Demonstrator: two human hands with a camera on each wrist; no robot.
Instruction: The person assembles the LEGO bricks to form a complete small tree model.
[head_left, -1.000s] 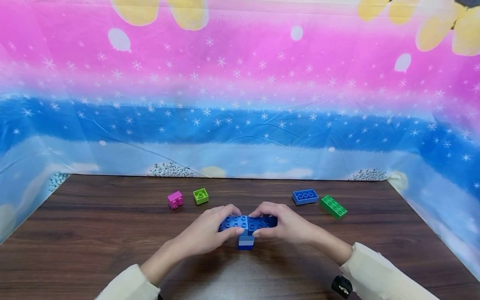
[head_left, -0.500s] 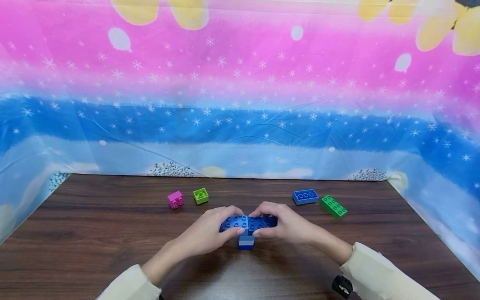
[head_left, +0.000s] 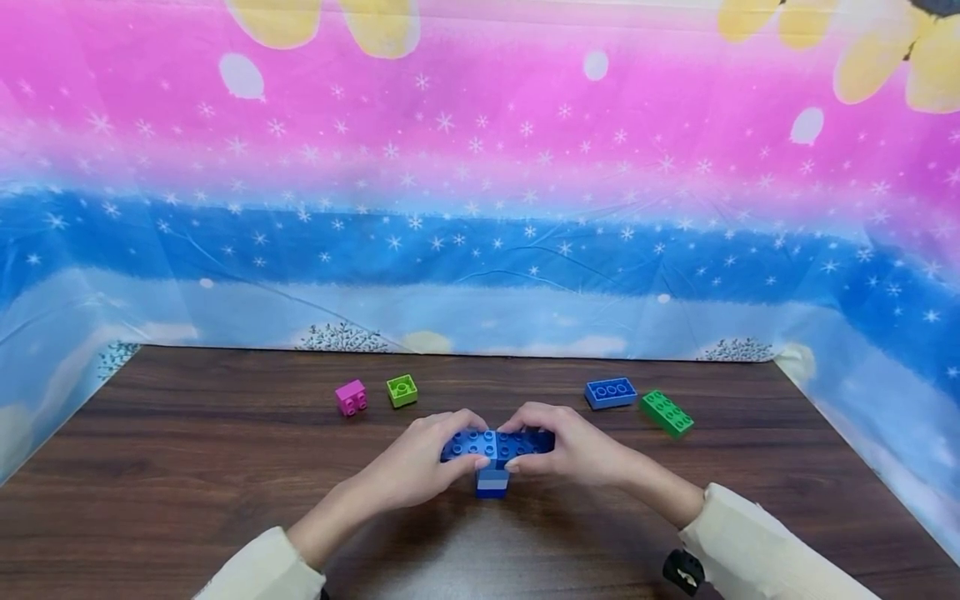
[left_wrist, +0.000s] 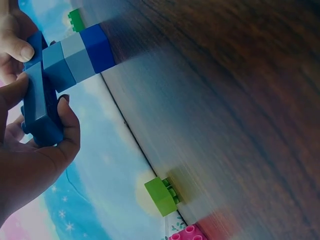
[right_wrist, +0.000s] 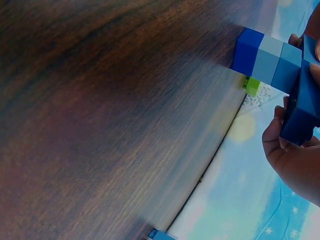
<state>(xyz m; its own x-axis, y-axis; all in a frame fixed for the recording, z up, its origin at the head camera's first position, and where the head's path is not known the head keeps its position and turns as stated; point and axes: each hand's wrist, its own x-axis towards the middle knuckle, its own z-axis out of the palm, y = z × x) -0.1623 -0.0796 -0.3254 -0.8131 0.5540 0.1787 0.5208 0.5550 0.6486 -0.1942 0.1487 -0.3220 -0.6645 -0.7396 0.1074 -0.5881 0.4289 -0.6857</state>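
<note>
Side by side on top of a short stack of toy building bricks (head_left: pixel 492 483) lie a medium-blue brick (head_left: pixel 474 443) and a dark-blue brick (head_left: pixel 516 447). My left hand (head_left: pixel 416 462) grips the medium-blue one between thumb and fingers. The dark-blue brick is held the same way by my right hand (head_left: pixel 581 450). Seen from the left wrist, the stack has a deep-blue brick (left_wrist: pixel 97 48) at the bottom, a pale grey-blue brick (left_wrist: pixel 77 56) in the middle and a teal-blue one (left_wrist: pixel 58 67) above. Both top bricks overhang it, their outer ends partly hidden by my hands.
Behind my left hand on the brown wooden table (head_left: pixel 187 450) are a pink brick (head_left: pixel 351 398) and a lime-green brick (head_left: pixel 402 392). Farther right lie a blue brick (head_left: pixel 611 393) and a green brick (head_left: pixel 667 413). A patterned cloth (head_left: pixel 480 250) hangs along the table's back edge.
Almost nothing differs. My left hand and the medium-blue brick have shifted very slightly to the right, while my right hand keeps its place on the dark-blue brick.
</note>
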